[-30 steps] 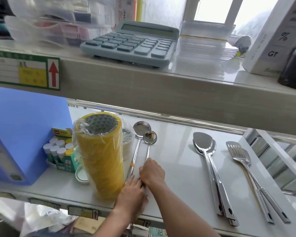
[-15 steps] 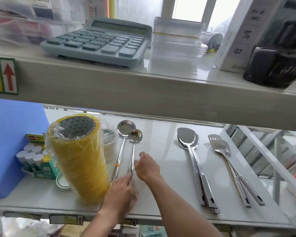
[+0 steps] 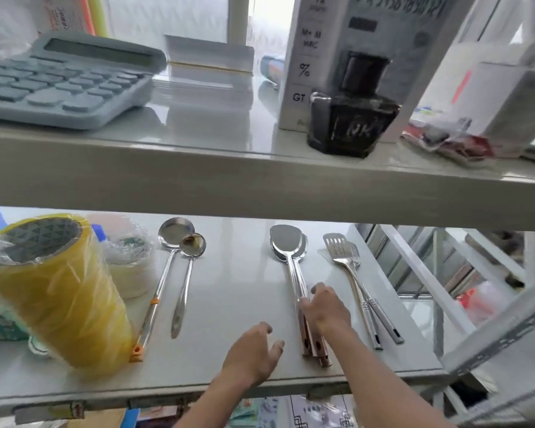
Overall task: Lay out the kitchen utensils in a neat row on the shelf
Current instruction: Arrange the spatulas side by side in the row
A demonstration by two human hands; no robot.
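Observation:
Steel utensils lie on the lower shelf [image 3: 235, 282]. Two ladles lie side by side at the left: a large one [image 3: 164, 273] with orange handle marks and a smaller one [image 3: 186, 273]. In the middle are two stacked solid turners [image 3: 288, 245] with copper-toned handle ends. Two slotted turners [image 3: 343, 254] lie crossed at the right. My right hand [image 3: 326, 307] rests on the solid turners' handles, fingers curled around them. My left hand [image 3: 254, 355] hovers open over the shelf just left of those handles, holding nothing.
A wrapped stack of yellow tape rolls [image 3: 56, 288] stands at the left beside a white roll [image 3: 133, 273]. The upper shelf [image 3: 260, 180] overhangs, carrying a calculator [image 3: 59, 81], an ink bottle [image 3: 349, 118] and a white box [image 3: 346, 41]. White frame bars [image 3: 430, 273] stand at the right.
Both hands left the ladle handles and moved right to the solid turners. The view swung right and closer. The ladles lie a little apart now.

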